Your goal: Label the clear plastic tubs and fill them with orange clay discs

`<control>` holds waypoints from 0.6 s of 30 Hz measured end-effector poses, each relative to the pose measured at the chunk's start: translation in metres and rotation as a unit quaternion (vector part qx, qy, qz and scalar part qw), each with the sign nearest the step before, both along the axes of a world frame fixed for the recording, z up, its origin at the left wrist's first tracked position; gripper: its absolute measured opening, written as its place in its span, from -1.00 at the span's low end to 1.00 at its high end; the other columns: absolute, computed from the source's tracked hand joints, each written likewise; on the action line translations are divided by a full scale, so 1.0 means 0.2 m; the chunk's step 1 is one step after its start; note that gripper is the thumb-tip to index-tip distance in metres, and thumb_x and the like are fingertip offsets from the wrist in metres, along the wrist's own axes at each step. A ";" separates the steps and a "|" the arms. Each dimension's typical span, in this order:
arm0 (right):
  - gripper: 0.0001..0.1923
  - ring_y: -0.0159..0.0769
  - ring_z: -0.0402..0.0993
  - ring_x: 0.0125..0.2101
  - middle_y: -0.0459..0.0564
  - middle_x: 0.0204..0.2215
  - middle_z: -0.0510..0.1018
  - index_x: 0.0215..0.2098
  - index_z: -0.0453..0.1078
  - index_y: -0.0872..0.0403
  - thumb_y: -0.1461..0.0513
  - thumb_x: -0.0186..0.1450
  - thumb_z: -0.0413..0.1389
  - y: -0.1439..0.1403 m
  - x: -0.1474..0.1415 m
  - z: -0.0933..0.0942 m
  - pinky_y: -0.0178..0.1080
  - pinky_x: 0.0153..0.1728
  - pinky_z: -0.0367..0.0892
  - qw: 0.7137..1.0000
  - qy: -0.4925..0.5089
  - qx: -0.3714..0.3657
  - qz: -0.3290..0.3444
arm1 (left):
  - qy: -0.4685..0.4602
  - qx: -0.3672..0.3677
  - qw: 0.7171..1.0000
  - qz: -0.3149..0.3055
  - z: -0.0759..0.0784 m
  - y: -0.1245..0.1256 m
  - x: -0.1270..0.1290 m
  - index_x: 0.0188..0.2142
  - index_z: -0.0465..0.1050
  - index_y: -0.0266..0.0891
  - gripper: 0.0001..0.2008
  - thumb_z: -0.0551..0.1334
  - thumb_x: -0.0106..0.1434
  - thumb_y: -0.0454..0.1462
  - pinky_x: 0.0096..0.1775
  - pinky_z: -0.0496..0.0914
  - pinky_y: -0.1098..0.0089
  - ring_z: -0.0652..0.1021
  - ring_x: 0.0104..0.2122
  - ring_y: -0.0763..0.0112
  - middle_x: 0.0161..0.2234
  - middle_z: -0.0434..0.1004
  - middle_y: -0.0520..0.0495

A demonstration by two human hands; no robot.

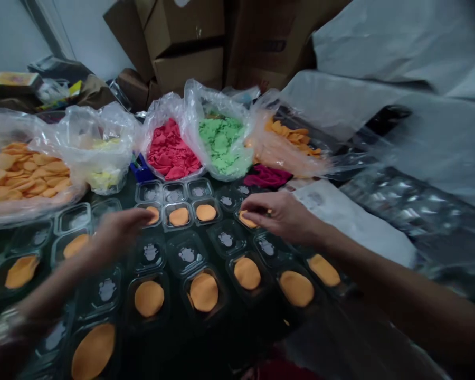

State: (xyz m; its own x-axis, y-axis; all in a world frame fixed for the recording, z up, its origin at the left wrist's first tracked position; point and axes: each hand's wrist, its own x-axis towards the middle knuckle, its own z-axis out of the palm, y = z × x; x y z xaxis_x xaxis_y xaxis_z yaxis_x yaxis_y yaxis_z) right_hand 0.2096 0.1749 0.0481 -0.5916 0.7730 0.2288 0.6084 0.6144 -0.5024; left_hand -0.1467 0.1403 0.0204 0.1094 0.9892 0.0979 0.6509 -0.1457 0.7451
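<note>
My right hand (279,214) is over a small clear plastic box in the back row, thumb and forefinger closed around an orange clay-like disc (246,218) there. My left hand (122,227), smeared by motion, hangs at the left end of that row. Its fingertips come near another orange disc (153,214), partly hidden; whether they touch it I cannot tell. Between the hands, two boxes each hold an orange disc (179,216). Closer to me, several open boxes with hinged lids hold one disc each, such as the orange disc (204,292) near the middle.
Behind the boxes stand clear bags of red pieces (172,150), green pieces (222,142) and orange pieces (291,137). At left are a bag of orange discs (27,171) and a yellow one (105,177). Cardboard boxes (190,68) rise behind; plastic packaging (411,211) lies right.
</note>
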 end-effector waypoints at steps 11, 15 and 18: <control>-0.80 -0.25 0.45 -0.41 -0.03 -0.43 0.56 -0.34 0.44 0.06 0.13 0.27 0.06 -0.63 0.75 0.00 -0.28 -0.38 0.30 0.952 0.021 -0.031 -0.303 | 0.067 0.031 0.984 -0.160 -0.26 0.22 0.33 -0.48 0.51 -0.15 -0.89 0.38 -0.01 -0.22 0.05 0.20 0.26 0.44 -0.15 0.08 -0.38 0.53 -0.07; -0.76 -0.18 0.52 -0.37 -0.01 -0.38 0.60 -0.31 0.47 0.02 0.09 0.28 0.03 -0.73 0.78 -0.05 -0.22 -0.34 0.40 0.950 0.041 -0.045 -0.306 | 0.159 0.046 0.975 -0.152 -0.15 0.23 0.31 -0.39 0.52 -0.12 -0.86 0.25 0.13 -0.14 -0.10 0.29 0.32 0.49 -0.19 0.14 -0.28 0.59 -0.06; -0.77 -0.09 0.57 -0.34 -0.04 -0.34 0.63 -0.31 0.51 -0.08 0.04 0.23 0.07 -0.68 0.79 -0.14 -0.17 -0.34 0.49 0.951 0.059 -0.033 -0.302 | 0.192 0.040 0.979 -0.051 -0.05 0.28 0.26 -0.52 0.46 -0.17 -0.80 0.19 0.12 -0.15 -0.31 0.29 0.38 0.48 -0.44 0.27 -0.52 0.52 -0.05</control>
State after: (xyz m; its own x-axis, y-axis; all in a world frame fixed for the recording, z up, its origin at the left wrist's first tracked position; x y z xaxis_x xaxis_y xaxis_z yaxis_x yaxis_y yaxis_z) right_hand 0.3668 0.0392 0.0202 -0.0075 0.9788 0.2047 0.7771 0.1346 -0.6148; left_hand -0.0938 0.1960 0.0105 0.2504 0.9623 0.1065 0.8597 -0.2716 0.4326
